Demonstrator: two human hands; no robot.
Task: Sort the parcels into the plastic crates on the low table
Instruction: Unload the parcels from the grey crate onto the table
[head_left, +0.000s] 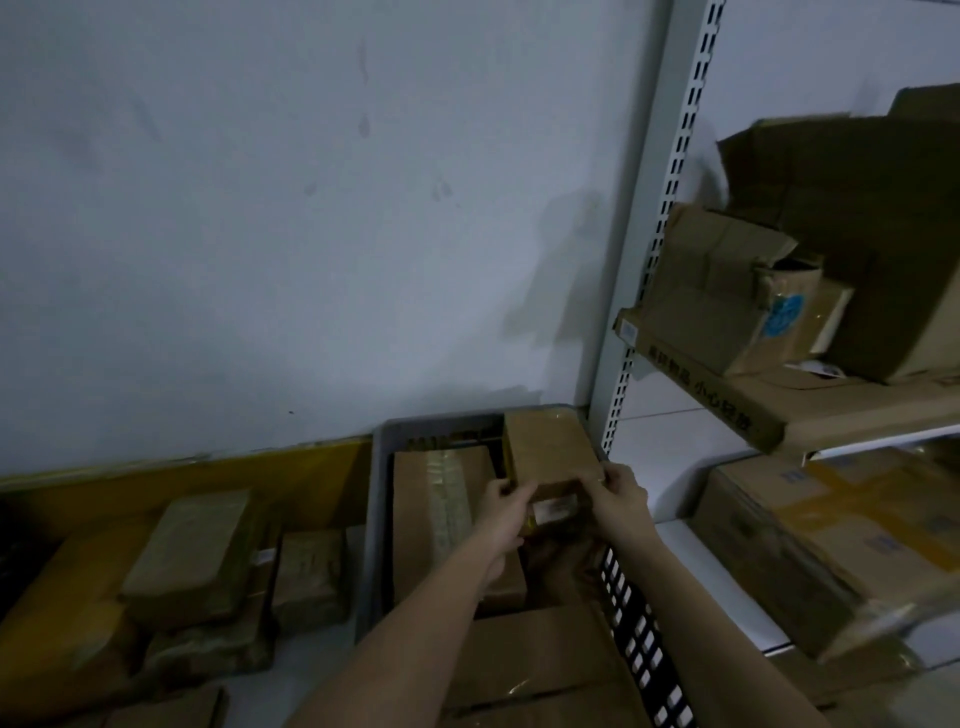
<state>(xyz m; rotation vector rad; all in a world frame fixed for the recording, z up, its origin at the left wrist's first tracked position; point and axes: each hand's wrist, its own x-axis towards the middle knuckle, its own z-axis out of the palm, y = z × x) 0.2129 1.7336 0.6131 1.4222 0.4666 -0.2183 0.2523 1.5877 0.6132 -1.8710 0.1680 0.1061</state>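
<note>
A small brown parcel (558, 506) with a white label sits between both hands, over the grey plastic crate (379, 499). My left hand (506, 512) grips its left end and my right hand (621, 499) grips its right end. Inside the crate lie a long taped cardboard parcel (436, 519) on the left and a tan parcel (550, 449) at the back right. Another flat cardboard parcel (540, 660) lies at the crate's near end, under my forearms.
Several wrapped brown parcels (192, 551) lie left of the crate against a yellow board (260, 478). A metal shelf upright (644, 270) rises at the right, with cardboard boxes (727, 312) on the shelf and a big box (831, 545) below. A grey wall is behind.
</note>
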